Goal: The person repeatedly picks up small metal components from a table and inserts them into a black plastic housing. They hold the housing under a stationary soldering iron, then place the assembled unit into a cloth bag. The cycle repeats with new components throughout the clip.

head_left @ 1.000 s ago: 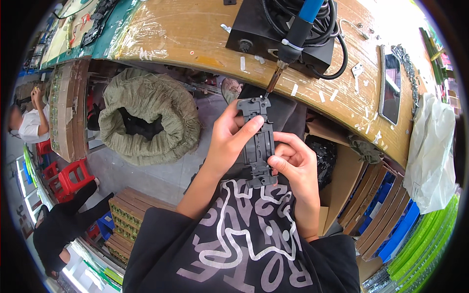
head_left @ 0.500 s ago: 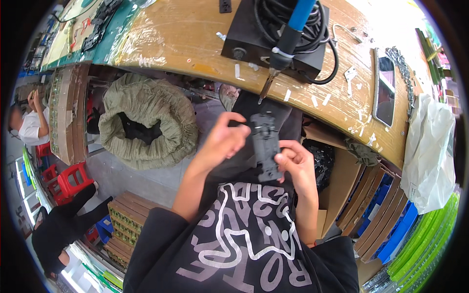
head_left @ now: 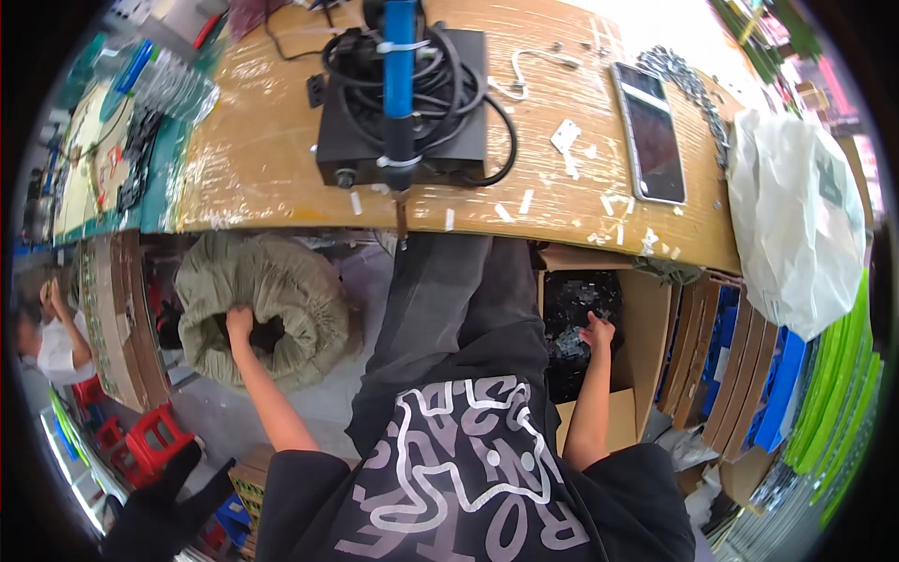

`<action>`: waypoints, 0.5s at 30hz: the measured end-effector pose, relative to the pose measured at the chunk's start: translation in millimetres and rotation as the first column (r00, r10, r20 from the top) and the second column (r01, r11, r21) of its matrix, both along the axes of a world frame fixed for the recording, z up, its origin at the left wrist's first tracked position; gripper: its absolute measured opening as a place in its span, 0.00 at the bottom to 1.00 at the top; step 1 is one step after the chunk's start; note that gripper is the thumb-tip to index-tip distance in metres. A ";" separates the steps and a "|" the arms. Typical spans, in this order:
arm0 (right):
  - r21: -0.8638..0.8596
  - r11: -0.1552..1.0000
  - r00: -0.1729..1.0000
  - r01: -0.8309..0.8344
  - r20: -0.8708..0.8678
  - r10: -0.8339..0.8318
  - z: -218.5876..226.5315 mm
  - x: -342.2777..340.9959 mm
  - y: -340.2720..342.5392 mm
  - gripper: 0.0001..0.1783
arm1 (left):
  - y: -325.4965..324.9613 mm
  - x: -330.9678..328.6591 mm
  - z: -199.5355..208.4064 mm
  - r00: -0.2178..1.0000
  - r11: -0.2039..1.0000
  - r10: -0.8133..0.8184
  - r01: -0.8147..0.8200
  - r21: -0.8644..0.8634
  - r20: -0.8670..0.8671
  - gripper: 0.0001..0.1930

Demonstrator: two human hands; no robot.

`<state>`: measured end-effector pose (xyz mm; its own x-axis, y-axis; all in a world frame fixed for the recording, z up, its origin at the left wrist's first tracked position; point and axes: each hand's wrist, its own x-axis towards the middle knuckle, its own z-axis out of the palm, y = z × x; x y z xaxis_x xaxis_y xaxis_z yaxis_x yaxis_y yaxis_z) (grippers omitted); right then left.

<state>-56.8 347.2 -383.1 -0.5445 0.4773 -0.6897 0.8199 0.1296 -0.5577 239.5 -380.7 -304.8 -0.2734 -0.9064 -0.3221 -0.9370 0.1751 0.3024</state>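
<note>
My left hand point(head_left: 240, 324) reaches down into the mouth of a wide, gathered olive-green cloth sack point(head_left: 309, 290) beside my legs. Its fingers dip into the dark opening and are mostly hidden. On the other side, my right hand point(head_left: 597, 331) is over an open cardboard box point(head_left: 646, 356), with its fingers partly spread and nothing visible in them. Below that hand, small dark, shiny pieces point(head_left: 567, 314) lie in the box. An electric screwdriver point(head_left: 399, 140) with a blue upper body hangs bit-down at the bench edge in front of me.
On the wooden bench point(head_left: 262, 131) are a black box-shaped unit point(head_left: 342, 155) with coiled cable, a phone point(head_left: 651, 136) and white scraps. A white plastic bag point(head_left: 791, 215) hangs at the right, above stacked blue trays point(head_left: 782, 393). Red stools point(head_left: 154, 440) stand at the left.
My hands have parted from in front of my chest: left into the sack, right over the box. The black plastic part between them is out of sight. My view has shifted.
</note>
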 end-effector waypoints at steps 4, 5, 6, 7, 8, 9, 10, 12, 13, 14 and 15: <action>-0.040 0.990 0.960 0.132 -0.242 -0.138 49.3 -0.9 -2.6 0.16 | -3.4 6.3 -49.1 0.991 0.990 -0.130 0.129 -0.049 -0.012 0.29; -0.020 0.990 0.932 0.138 -0.337 -0.136 72.2 -5.0 -9.0 0.16 | 0.4 5.9 -53.3 0.983 0.985 -0.174 0.173 -0.008 -0.055 0.32; -0.007 0.991 0.896 0.136 -0.425 -0.126 97.3 -13.0 -18.4 0.16 | 2.2 7.2 -58.2 0.978 0.979 -0.202 0.201 -0.018 -0.056 0.33; 0.035 0.984 0.817 0.174 -0.563 -0.124 126.5 -22.5 -29.3 0.13 | 2.4 13.0 -64.5 0.973 0.975 -0.223 0.222 -0.032 -0.052 0.35; 0.070 0.973 0.720 0.221 -0.684 -0.114 159.3 -29.5 -40.8 0.11 | -0.2 16.2 -65.8 0.968 0.968 -0.248 0.246 -0.045 -0.044 0.37; 0.122 0.965 0.629 0.234 -0.775 -0.054 199.2 -34.5 -57.8 0.09 | 0.0 16.4 -64.3 0.970 0.969 -0.239 0.241 -0.062 0.040 0.37; 0.172 0.952 0.526 0.254 -0.850 0.013 237.7 -39.2 -76.0 0.08 | 4.3 12.1 -64.9 0.966 0.968 -0.226 0.237 -0.078 0.121 0.38; 0.147 0.966 0.331 0.211 -0.941 0.071 295.1 -50.6 -105.9 0.08 | 12.1 4.1 -66.3 0.958 0.965 -0.221 0.242 -0.103 0.182 0.38; 0.199 0.966 0.301 0.164 -0.943 0.143 316.1 -58.2 -118.9 0.09 | 14.2 1.5 -65.1 0.960 0.962 -0.227 0.247 -0.115 0.165 0.38; 0.250 0.961 0.269 0.117 -0.939 0.212 331.3 -67.4 -130.2 0.10 | 16.9 0.3 -63.2 0.961 0.959 -0.232 0.251 -0.129 0.149 0.37; 0.305 0.952 0.244 0.038 -0.926 0.287 338.9 -83.6 -140.6 0.11 | 22.1 0.9 -62.5 0.963 0.955 -0.234 0.253 -0.151 0.136 0.35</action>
<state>-140.3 206.6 -44.1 -0.7829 0.3736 0.4975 -0.3356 0.4197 -0.8433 240.3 -358.5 -367.3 -0.4622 -0.8602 -0.2156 -0.8864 0.4408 0.1418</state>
